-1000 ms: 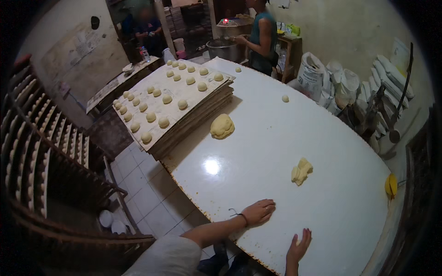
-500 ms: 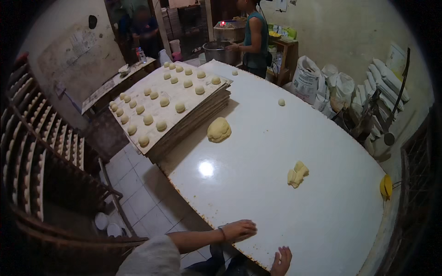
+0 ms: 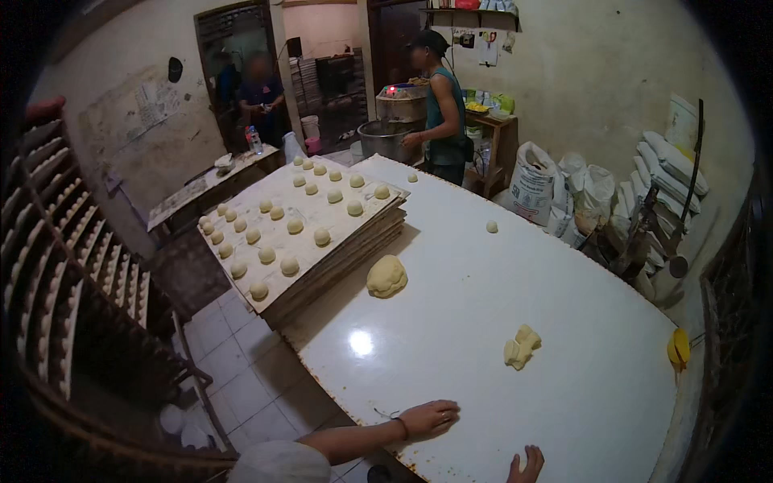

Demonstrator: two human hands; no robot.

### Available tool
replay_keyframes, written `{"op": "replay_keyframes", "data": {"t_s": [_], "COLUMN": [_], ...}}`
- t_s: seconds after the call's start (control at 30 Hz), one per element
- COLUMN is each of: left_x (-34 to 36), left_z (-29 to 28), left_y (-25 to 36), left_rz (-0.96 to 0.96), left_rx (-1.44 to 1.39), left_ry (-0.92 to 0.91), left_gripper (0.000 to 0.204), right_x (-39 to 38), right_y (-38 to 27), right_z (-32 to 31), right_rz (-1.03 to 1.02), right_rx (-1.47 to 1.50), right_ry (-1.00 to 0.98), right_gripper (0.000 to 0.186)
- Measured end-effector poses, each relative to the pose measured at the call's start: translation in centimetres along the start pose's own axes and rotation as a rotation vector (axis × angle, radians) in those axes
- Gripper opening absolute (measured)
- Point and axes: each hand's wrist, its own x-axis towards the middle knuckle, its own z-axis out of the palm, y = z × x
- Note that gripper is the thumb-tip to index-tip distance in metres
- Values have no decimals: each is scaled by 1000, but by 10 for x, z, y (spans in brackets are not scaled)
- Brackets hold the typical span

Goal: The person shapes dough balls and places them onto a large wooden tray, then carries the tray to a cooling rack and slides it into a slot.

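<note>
My left hand rests palm down on the white tabletop, fingers loosely extended and holding nothing visible. My right hand is low at the bottom edge, its fingers apart and slightly curled on the table. Beyond them lies a lumpy cut piece of dough. A larger rounded dough mass sits farther back, beside a stack of boards topped with several dough balls. Two lone small balls rest on the table's far part.
A rack of loaded trays stands left. A co-worker stands at a large metal bowl; another person is by a side bench. White sacks line the right wall, near a yellow scoop-like object.
The view has tilted upward, bringing more wall into sight and shifting the table lower in the frame. Both my hands remain on the tabletop; the dough pieces have not visibly moved.
</note>
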Motion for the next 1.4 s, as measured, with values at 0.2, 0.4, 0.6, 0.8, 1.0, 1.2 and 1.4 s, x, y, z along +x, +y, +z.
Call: {"op": "replay_keyframes", "data": {"t_s": [0.2,0.4,0.6,0.8,1.0,1.2,1.4], "left_x": [-73,-14,-55,-51,17,-59,-17], "left_z": [26,24,-27,18,-14,-22,3], "left_y": [-72,11,15,-1,11,-22,-31], "left_rz": [512,143,210,254,118,330,188], "left_rx": [195,161,277,-34,448,172,171], "left_ry": [-23,50,-9,203,114,125,198], "left_gripper": [30,24,22,22,22,17,21], "right_x": [-16,29,21,26,63,3,39], "right_y": [-35,-64,-20,-24,-39,-9,-46], "right_z": [-6,18,-10,-16,4,-13,29], "right_rz": [153,16,121,63,53,253,83], "right_rx": [278,181,230,154,190,246,205], "right_ry": [-193,4,-94,-117,16,-246,49], "right_gripper": [34,36,38,33,31,31,35]}}
